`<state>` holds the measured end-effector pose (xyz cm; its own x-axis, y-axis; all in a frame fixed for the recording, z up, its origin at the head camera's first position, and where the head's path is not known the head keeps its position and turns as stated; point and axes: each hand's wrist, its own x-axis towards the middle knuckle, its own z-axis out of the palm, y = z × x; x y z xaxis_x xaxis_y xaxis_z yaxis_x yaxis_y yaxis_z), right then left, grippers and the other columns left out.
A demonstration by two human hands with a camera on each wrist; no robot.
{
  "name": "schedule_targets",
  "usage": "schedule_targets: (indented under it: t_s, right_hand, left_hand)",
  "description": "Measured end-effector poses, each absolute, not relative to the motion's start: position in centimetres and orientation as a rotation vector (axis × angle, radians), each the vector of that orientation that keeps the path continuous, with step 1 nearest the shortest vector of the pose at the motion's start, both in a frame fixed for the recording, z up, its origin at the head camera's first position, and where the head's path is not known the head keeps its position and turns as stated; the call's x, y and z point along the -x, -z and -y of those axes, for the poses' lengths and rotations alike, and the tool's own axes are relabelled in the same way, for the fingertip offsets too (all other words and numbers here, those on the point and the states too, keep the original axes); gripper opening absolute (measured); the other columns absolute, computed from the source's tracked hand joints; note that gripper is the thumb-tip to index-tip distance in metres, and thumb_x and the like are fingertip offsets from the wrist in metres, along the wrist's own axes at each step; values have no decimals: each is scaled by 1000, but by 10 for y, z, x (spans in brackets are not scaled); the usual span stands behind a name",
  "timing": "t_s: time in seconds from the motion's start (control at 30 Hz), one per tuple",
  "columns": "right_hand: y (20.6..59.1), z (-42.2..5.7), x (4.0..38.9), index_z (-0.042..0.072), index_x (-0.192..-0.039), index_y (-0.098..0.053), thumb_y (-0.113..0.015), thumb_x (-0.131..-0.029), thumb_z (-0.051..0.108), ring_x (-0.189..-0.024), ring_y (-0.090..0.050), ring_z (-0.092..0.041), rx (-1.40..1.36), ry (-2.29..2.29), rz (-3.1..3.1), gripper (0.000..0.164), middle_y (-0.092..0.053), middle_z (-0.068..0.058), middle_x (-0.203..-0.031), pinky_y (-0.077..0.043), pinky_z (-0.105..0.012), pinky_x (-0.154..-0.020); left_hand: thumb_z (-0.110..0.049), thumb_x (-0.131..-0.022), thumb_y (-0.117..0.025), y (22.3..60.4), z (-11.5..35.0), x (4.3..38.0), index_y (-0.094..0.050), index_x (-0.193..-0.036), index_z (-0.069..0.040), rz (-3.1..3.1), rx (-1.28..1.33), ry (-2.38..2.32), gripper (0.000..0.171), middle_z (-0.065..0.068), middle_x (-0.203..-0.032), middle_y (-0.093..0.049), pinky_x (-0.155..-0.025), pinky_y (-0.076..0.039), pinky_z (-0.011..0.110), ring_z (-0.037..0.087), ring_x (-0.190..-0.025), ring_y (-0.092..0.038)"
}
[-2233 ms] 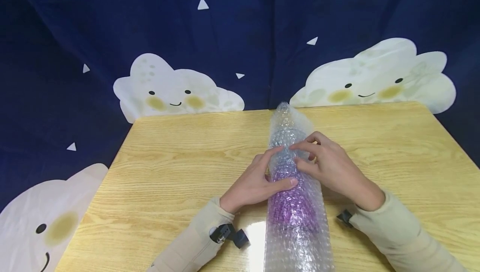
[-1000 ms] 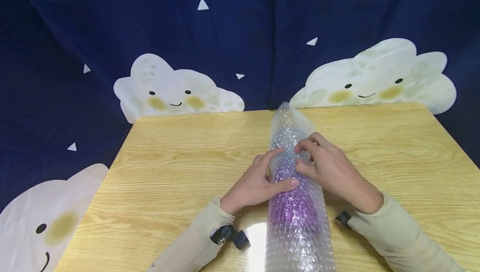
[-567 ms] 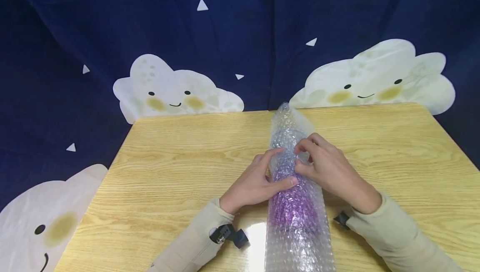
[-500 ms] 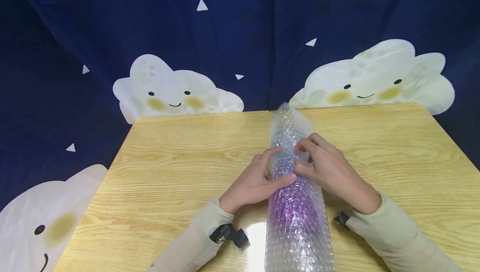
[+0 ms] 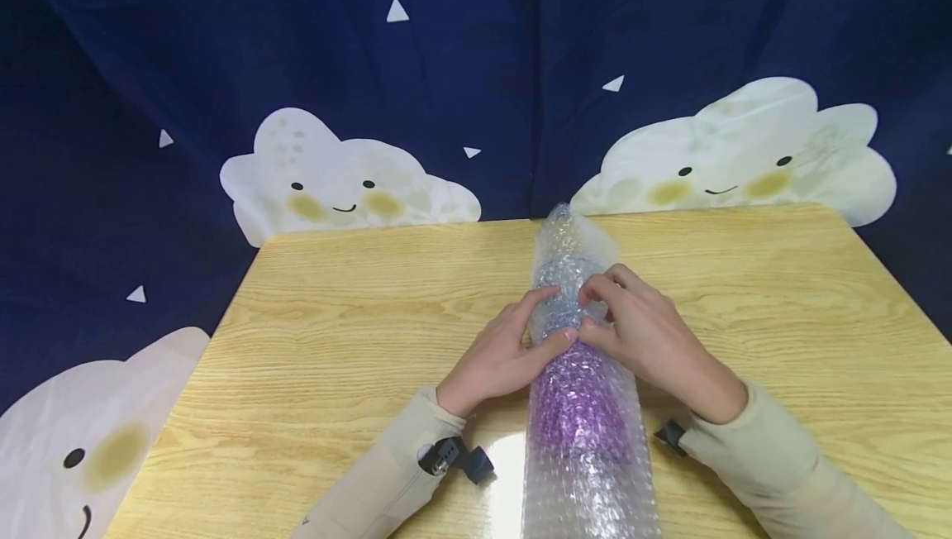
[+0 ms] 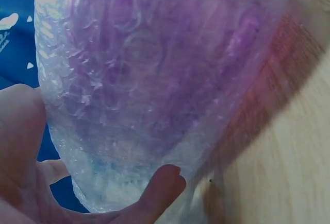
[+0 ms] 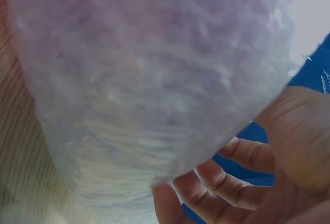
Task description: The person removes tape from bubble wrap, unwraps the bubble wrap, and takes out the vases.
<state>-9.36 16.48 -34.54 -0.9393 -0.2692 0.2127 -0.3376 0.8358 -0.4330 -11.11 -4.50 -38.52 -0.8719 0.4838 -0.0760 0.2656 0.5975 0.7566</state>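
A long bundle in clear bubble wrap (image 5: 583, 415), purple and pale blue inside and pointed at its far end, lies lengthwise on the table. On its left side rests my left hand (image 5: 502, 353), thumb and index finger spread over the top. In the left wrist view, the left thumb (image 6: 164, 190) presses against the wrap. From the right, my right hand (image 5: 647, 328) bends its index finger and thumb to pinch at the wrap's surface, close to the left thumb. The right wrist view shows several right fingers (image 7: 232, 185) along the bundle's side. The wrapped thing itself is blurred by the bubbles.
The wooden table (image 5: 335, 316) extends on both sides of the bundle. Behind it hangs a dark blue curtain (image 5: 446, 43) with smiling clouds and white triangles. A small black device (image 5: 455, 458) sits at the left wrist, another black device (image 5: 672, 437) at the right.
My left thumb has slid up the bundle, away from me, to beside the right thumb. The right index finger has drawn in and bent more. The bundle stays in place.
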Motion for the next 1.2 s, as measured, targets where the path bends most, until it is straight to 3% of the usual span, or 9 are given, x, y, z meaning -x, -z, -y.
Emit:
schedule_targets:
  t_s: [0.1, 0.27, 0.5, 0.9, 1.2]
  right_hand:
    - [344, -164, 94, 11, -105, -70, -72, -83, 18, -78, -61, -16, -472, -724, 2897, 23, -64, -8, -103, -50, -28, -61]
    - [344, -165, 95, 11, -104, -69, -71, -83, 16, -81, -61, -17, -467, -749, 2918, 22, -63, -9, -105, -50, -29, -63]
    - [344, -165, 94, 10, -103, -67, -69, -83, 12, -83, -62, -18, -475, -780, 2920, 20, -62, -9, -105, -51, -30, -65]
    - [346, -165, 94, 9, -103, -64, -67, -84, 9, -83, -62, -18, -516, -798, 2924, 19, -59, -10, -106, -52, -29, -66]
    - [345, -164, 94, 8, -102, -62, -66, -84, 7, -82, -62, -16, -524, -807, 2940, 18, -58, -10, -107, -50, -28, -65]
  left_hand:
    - [-69, -98, -50, 386, 45, 111, -28, -158, -50, -2548, -604, -1153, 67, 9, -156, -51, -106, -50, 53, 24, -125, -61]
    - [-69, -98, -49, 387, 44, 111, -27, -158, -51, -2546, -607, -1159, 66, 8, -152, -54, -99, -53, 48, 19, -110, -63]
    - [-68, -98, -51, 389, 42, 110, -27, -158, -52, -2539, -587, -1176, 67, 9, -158, -48, -105, -51, 52, 24, -129, -60]
    - [-71, -97, -49, 388, 42, 108, -25, -157, -54, -2544, -575, -1159, 67, 9, -153, -51, -96, -53, 46, 16, -107, -63]
    - [-72, -97, -49, 389, 42, 108, -25, -157, -55, -2547, -579, -1158, 67, 9, -158, -48, -103, -52, 51, 24, -127, -60]
